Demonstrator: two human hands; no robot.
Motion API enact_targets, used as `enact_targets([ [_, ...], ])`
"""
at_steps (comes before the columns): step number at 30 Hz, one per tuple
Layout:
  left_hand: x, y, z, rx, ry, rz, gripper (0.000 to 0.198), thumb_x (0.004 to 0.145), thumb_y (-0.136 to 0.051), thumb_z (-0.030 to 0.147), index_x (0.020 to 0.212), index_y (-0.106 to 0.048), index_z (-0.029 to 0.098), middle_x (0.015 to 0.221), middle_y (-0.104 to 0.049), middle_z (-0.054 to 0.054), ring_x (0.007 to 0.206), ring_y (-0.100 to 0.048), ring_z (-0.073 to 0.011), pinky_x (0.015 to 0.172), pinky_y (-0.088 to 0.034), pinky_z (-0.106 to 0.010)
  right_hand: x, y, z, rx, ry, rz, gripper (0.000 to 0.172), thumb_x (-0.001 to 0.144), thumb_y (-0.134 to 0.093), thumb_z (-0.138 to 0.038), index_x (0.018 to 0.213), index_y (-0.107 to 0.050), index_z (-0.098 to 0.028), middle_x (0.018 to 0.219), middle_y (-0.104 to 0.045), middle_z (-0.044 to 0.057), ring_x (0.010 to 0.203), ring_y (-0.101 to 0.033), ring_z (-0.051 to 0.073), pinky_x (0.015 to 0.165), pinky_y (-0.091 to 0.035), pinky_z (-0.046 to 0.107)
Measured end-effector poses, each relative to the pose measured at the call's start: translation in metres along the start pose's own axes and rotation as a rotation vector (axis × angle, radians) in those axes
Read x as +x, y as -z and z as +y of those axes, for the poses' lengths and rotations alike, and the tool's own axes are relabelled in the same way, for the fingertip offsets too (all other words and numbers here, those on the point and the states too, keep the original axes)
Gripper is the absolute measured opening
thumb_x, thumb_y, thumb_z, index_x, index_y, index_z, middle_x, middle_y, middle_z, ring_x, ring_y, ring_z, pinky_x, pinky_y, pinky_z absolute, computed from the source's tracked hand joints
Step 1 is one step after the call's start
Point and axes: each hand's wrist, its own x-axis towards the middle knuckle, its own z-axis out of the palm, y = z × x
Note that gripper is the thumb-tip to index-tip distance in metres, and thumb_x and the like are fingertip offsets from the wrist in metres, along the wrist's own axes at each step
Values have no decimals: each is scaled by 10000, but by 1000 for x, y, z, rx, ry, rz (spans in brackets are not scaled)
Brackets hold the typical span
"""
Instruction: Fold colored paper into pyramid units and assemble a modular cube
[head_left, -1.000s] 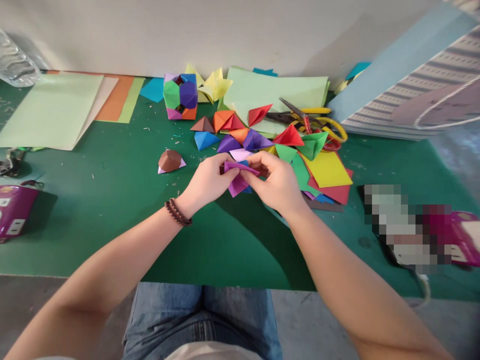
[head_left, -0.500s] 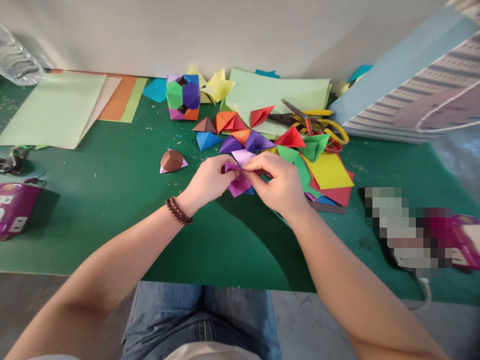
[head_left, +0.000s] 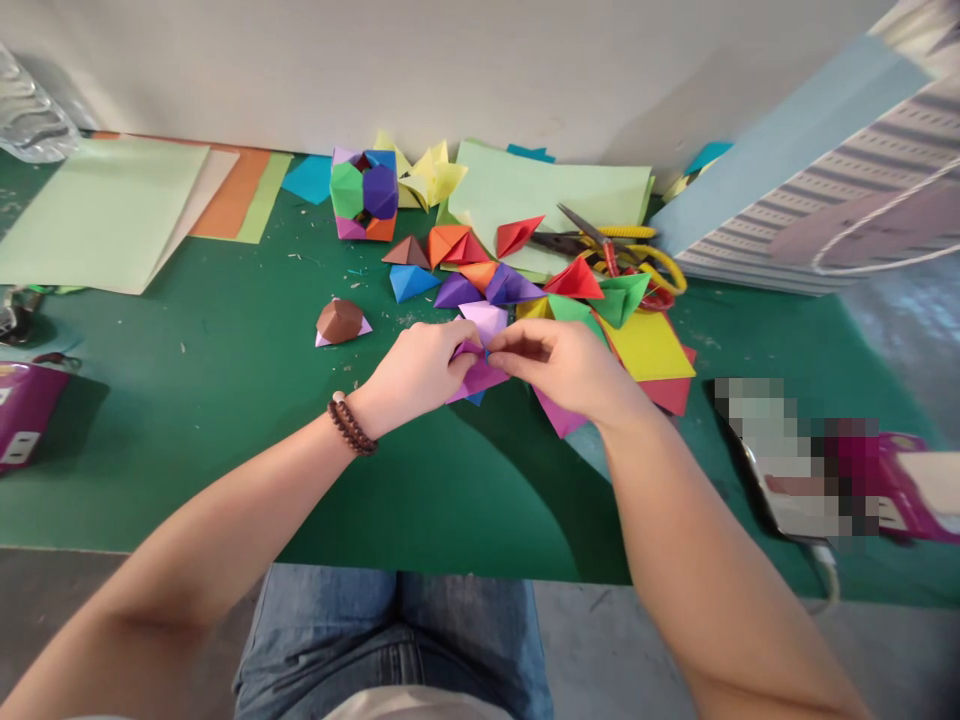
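Between my hands is a folded purple paper piece (head_left: 480, 376). My left hand (head_left: 421, 368) pinches its left side between thumb and fingers. The thumb and index finger of my right hand (head_left: 566, 365) close on its right edge, where a small bit of blue shows. A light purple folded piece (head_left: 484, 318) lies just beyond my fingertips. Past it sit several folded pieces, among them purple (head_left: 513, 284), blue (head_left: 412, 282) and red (head_left: 577, 279) ones. A brown folded piece (head_left: 340, 320) on a lilac one stands left of my left hand.
A multicoloured paper ball (head_left: 365, 195) stands at the back beside yellow folded paper (head_left: 433, 175). Scissors and pliers (head_left: 611, 250) lie behind my right hand. Paper sheets (head_left: 97, 210) are at the back left. A phone (head_left: 780, 460) with a cable lies right; a blue-sided box (head_left: 780, 150) stands behind.
My right hand has shifted slightly right and down, its fingers straighter. The purple piece has turned and flattened somewhat. A magenta paper now shows below my right wrist. The view has shifted slightly.
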Motion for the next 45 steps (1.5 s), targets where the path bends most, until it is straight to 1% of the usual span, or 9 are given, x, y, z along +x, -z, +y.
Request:
enact_targets([
  [5, -1, 0, 0, 42, 11, -35, 176, 843, -474, 113, 763, -620, 171, 662, -589, 5, 574, -485, -127, 543, -280, -268, -6, -3, -8, -258, 157, 29, 45, 803, -641, -217, 814, -681, -199, 806, -725, 33, 725, -668, 191, 676, -516, 319],
  [9, -1, -1, 2, 56, 22, -39, 200, 826, -458, 81, 787, -633, 169, 697, -627, -7, 599, -518, -138, 554, -309, -269, -8, -6, -12, -462, 291, 54, 56, 815, -600, -147, 801, -632, -191, 764, -687, 27, 674, -632, 175, 635, -470, 302],
  [13, 0, 0, 4, 39, 49, -29, 213, 822, -451, 81, 799, -642, 173, 733, -658, -12, 622, -545, -144, 564, -333, -268, -8, -8, -12, -577, 354, 99, 65, 802, -582, -124, 793, -594, -187, 736, -651, 34, 662, -607, 187, 598, -429, 304],
  [21, 1, 2, 5, -53, 93, 54, 121, 782, -538, 137, 667, -552, 174, 671, -601, 11, 605, -488, -123, 563, -309, -261, -6, -12, -11, -437, 302, 188, 46, 812, -585, -156, 826, -587, -200, 768, -686, 28, 675, -647, 182, 641, -479, 303],
  [27, 1, 2, 2, -115, 114, 30, 189, 755, -560, 153, 598, -457, 180, 630, -529, 31, 584, -431, -110, 556, -296, -262, -8, -14, -14, -420, 255, 156, 55, 818, -577, -168, 805, -568, -220, 754, -692, 27, 676, -645, 191, 646, -481, 316],
  [30, 0, 2, 0, -141, 125, 26, 195, 754, -564, 160, 592, -457, 179, 634, -520, 33, 580, -416, -105, 553, -289, -261, -8, -14, -13, -412, 242, 137, 54, 819, -576, -170, 821, -564, -223, 758, -691, 27, 691, -648, 199, 647, -480, 318],
  [34, -1, 3, -2, -172, 114, 9, 195, 760, -567, 178, 593, -468, 177, 624, -505, 41, 578, -404, -101, 551, -277, -259, -7, -13, -10, -392, 233, 44, 10, 867, -549, -213, 864, -557, -218, 805, -688, 34, 702, -641, 188, 633, -459, 300],
  [39, -1, 5, -5, -155, 66, 4, 284, 771, -555, 192, 561, -365, 182, 572, -421, 56, 553, -351, -95, 544, -258, -266, -5, -11, -8, -527, 325, -31, 257, 962, -424, -300, 718, -442, -222, 677, -548, 15, 619, -522, 163, 561, -351, 287],
  [45, 0, 2, -9, -194, 85, -49, 327, 741, -548, 171, 547, -286, 190, 532, -345, 61, 521, -301, -92, 517, -220, -276, -5, -15, -8, -574, 408, -61, 285, 940, -396, -228, 665, -318, -234, 607, -463, -7, 551, -435, 144, 530, -280, 287],
])
